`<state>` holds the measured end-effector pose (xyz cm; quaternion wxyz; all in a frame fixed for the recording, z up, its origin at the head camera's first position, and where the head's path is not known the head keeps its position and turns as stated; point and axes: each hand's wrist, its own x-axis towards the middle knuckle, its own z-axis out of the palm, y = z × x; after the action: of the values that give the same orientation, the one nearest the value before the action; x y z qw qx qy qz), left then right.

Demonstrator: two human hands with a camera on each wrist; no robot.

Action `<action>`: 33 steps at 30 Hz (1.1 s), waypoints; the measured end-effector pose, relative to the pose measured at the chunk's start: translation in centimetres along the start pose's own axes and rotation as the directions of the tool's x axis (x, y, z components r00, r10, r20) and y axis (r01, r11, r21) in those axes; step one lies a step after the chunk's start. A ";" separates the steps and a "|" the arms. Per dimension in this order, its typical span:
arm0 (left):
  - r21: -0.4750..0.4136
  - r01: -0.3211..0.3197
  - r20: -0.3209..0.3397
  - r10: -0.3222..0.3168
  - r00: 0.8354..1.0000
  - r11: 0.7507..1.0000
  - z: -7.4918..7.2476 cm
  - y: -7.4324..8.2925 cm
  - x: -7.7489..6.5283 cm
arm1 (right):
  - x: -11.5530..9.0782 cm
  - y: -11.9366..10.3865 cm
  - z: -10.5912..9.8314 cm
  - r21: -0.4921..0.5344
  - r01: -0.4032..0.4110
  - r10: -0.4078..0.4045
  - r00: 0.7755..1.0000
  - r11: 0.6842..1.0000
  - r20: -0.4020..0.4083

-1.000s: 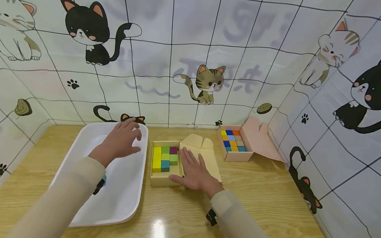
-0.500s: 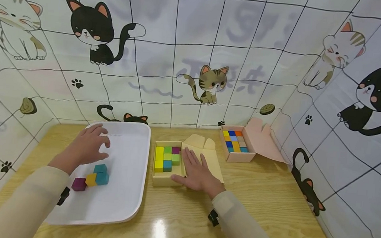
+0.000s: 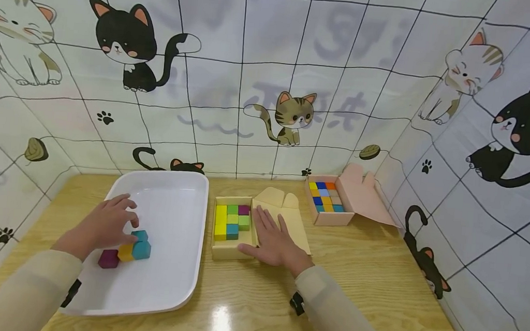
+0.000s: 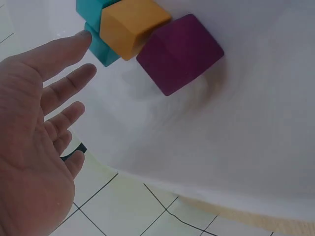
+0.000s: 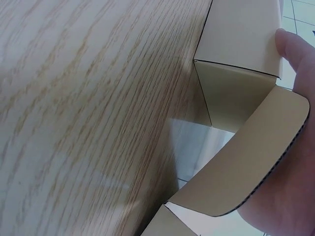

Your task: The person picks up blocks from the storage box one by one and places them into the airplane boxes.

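My left hand [image 3: 103, 225] hovers over the left part of the white tray [image 3: 169, 282], fingers spread and loosely bent. Its thumb tip is at the rear teal block [image 3: 140, 235]; whether they touch I cannot tell. Beside that one sit another teal block [image 3: 142, 250], an orange-yellow block [image 3: 125, 252] and a purple block [image 3: 108, 259], grouped together. My right hand [image 3: 275, 241] lies flat with straight fingers across the right edge and opened lid of the yellow cardboard box [image 3: 230, 253]. Yellow, green, purple and teal blocks [image 3: 232, 221] fill part of that box.
A pink box [image 3: 332, 219] with several coloured blocks stands at the back right, its lid [image 3: 374, 202] folded out rightward. Behind the wooden table [image 3: 357, 297] rises a cat-printed cloth wall [image 3: 215, 89]; another cloth side closes in the right.
My left hand has moved leftward and down over the tray, from its right rear to the loose blocks, uncovering them. The right hand stays on the yellow box.
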<state>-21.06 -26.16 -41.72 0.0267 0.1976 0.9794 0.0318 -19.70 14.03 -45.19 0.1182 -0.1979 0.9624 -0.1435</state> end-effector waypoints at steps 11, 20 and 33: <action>0.000 0.003 0.013 -0.003 1.000 1.000 1.1 -0.6 0.2 | 0.0 -0.2 0.0 -0.005 -0.010 0.010 1.000 1.000 0.006; 0.022 0.007 0.007 -0.007 1.000 1.000 1.2 -0.5 0.4 | 0.2 0.1 0.2 -0.011 -0.008 0.008 1.000 1.000 0.001; -0.001 0.024 0.022 -0.024 0.999 1.000 1.0 -0.1 0.7 | 0.1 0.1 0.3 -0.013 -0.005 0.005 1.000 1.000 0.006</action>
<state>-21.65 -25.89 -42.77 0.0379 0.1863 0.9813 0.0298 -19.79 14.01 -45.52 0.1203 -0.1967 0.9635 -0.1363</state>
